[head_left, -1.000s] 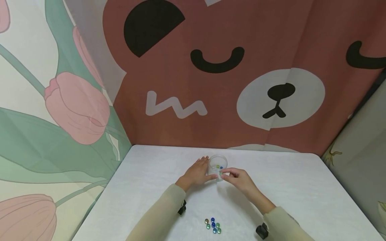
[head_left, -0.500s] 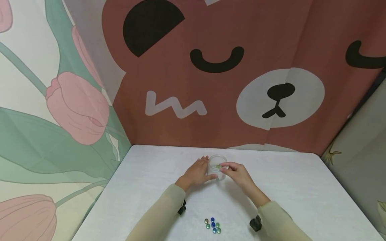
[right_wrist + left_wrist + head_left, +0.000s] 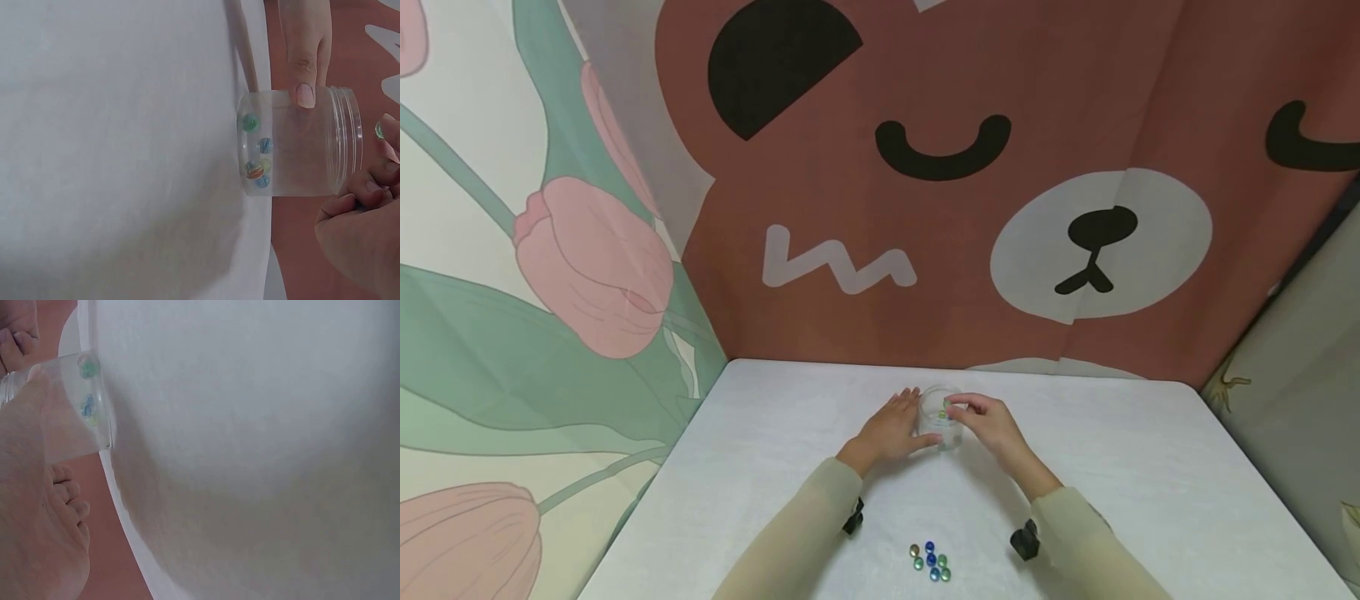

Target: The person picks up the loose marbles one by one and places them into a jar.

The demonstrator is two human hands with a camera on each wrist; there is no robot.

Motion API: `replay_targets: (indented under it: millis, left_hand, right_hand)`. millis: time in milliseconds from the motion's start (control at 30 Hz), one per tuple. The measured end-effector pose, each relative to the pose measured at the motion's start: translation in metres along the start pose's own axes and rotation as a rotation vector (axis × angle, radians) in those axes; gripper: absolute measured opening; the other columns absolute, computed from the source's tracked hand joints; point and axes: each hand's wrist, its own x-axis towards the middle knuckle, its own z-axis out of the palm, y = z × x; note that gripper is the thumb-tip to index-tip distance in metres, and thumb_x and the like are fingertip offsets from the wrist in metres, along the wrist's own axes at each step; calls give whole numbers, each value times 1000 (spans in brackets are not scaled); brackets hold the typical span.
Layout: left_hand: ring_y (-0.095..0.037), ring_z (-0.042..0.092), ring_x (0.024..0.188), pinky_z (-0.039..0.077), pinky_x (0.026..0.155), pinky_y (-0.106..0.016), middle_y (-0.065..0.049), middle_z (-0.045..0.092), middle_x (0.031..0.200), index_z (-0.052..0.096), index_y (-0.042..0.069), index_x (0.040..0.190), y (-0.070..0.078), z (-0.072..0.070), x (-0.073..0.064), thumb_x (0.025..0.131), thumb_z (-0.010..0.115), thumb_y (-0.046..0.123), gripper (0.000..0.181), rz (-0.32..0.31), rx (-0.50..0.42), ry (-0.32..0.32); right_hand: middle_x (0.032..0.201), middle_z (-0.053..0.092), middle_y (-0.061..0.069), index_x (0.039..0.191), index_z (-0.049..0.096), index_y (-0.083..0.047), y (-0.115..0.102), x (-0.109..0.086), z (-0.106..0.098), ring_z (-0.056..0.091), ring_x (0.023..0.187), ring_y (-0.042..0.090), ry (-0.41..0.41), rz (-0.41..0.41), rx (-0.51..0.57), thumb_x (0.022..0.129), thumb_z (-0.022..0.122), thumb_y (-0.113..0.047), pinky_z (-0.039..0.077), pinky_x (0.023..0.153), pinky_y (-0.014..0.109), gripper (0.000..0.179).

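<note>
A clear plastic jar (image 3: pixel 953 437) with a threaded rim stands upright toward the back of the white table. My left hand (image 3: pixel 886 432) steadies it from the left, thumb across the near side and fingers round the far side. Between thumb and fingertips, my right hand (image 3: pixel 997 432) pinches a green marble (image 3: pixel 379 130) just above the jar's mouth. Several marbles lie on the jar's bottom, among them a green marble (image 3: pixel 250 122) and an orange-striped marble (image 3: pixel 254 170). Nearer to me on the table sits a loose group of marbles, including a dark blue marble (image 3: pixel 931 559).
The white table (image 3: pixel 820 392) ends at a brown bear-print curtain (image 3: pixel 955 317) behind the jar. A tulip-print curtain (image 3: pixel 595 267) hangs at the left. Black wrist cameras (image 3: pixel 1025 540) show on both sleeves.
My right hand has risen along the jar's near side, bringing the green marble up to the mouth. The left hand, the jar and the marbles on the table stay put.
</note>
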Motion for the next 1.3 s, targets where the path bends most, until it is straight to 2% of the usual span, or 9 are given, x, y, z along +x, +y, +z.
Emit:
replay_targets:
  millis: [300,1133,1300]
  left_hand:
    - [-22,17,156,14,128,-33,-10,22,168,27,2,159,0,1,0,95,44,74,98,7,11,9]
    - [-20,16,156,13,128,-33,-8,22,168,27,3,160,-1,3,2,93,44,77,101,-3,-2,-4]
    - [-20,17,156,13,128,-33,-8,23,168,26,4,160,-1,3,1,94,45,76,100,-6,-2,-4]
  right_hand:
    - [75,47,-4,115,76,-7,4,7,1,43,76,15,19,14,-6,90,79,-33,37,59,24,36]
    - [68,45,-6,112,77,-8,9,13,4,39,64,12,29,25,-41,89,79,-29,31,52,23,31]
    - [72,46,-4,122,74,-10,10,14,4,40,66,13,25,51,-69,91,77,-32,31,52,23,38]
